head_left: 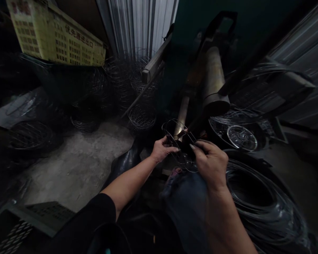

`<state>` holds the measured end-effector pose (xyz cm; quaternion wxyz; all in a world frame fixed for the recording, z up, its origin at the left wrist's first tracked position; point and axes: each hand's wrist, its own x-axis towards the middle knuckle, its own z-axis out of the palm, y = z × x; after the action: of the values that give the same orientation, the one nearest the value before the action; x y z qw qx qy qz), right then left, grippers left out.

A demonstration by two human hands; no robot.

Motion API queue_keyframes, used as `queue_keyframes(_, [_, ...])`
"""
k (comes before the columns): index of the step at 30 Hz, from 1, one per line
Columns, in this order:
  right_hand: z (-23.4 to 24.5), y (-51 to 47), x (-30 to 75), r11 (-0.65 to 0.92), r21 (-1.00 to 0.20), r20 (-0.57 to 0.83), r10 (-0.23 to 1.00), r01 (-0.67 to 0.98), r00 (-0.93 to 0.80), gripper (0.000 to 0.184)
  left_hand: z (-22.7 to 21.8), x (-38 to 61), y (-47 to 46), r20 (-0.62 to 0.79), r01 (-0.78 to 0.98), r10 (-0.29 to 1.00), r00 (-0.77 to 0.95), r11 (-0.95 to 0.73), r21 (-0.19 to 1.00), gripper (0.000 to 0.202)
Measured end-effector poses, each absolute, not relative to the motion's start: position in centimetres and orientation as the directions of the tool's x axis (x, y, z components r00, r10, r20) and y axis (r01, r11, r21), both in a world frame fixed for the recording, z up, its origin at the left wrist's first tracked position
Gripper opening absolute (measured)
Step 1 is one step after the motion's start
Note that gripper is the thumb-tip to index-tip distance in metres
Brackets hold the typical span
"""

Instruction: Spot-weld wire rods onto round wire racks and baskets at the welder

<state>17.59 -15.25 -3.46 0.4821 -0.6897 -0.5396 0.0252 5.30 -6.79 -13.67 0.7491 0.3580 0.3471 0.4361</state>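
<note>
A round wire frame (187, 168) made of thin metal rings is held between my two hands, in front of a machine. My left hand (161, 150) is closed on its left side, thumb pointing inward. On its right side, my right hand (211, 160) pinches the wire between thumb and fingers. The frame surrounds the end of the machine's lower metal bar (182, 114); whether it touches the bar I cannot tell. Above sits a thick metal cylinder (214, 76) with a dark end. Dim light hides the details between my fingers.
Coiled wire (270, 218) lies at my right. Behind it, a round container holds wire rings (242, 137). Stacks of wire frames (141, 118) stand left of the machine. A yellow crate (60, 38) is at upper left, and a grey-green crate (37, 218) at lower left. Concrete floor (76, 169) shows between.
</note>
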Motion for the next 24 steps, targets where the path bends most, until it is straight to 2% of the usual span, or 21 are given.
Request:
queue_keyframes(7, [-3.0,-15.5,17.1,0.040,-0.689,0.479,0.775,0.724,0.413,0.020,-13.3,4.9,-7.0,-0.191,-0.353,0.899,0.394,0.339,0.872,0.059])
queue_keyframes(10, [-3.7,-17.8,17.5,0.014,-0.729,0.454,0.759,0.684,0.467,0.020,-12.9,4.5,-7.3,-0.174,-0.368,0.885,0.431,0.349,0.862,0.054])
queue_keyframes(13, [-5.7,-21.0,18.6,-0.074,-0.813,0.350,0.730,0.577,0.587,0.026,-12.7,4.5,-7.6,-0.177,-0.398,0.884,0.433,0.364,0.842,0.054])
queue_keyframes(16, [-7.5,-23.0,19.3,-0.077,-0.898,0.227,0.764,0.434,0.604,0.025,-12.9,4.8,-8.0,-0.219,-0.407,0.878,0.425,0.402,0.820,0.056])
queue_keyframes(20, [-7.2,-22.6,18.6,0.042,-0.877,0.327,0.782,0.479,0.530,0.014,-13.2,4.8,-8.4,-0.262,-0.416,0.866,0.426,0.445,0.793,0.048])
queue_keyframes(24, [-5.1,-19.8,17.7,0.074,-0.803,0.414,0.783,0.591,0.464,0.016,-13.0,4.4,-7.9,-0.394,-0.369,0.803,0.447,0.567,0.736,0.044])
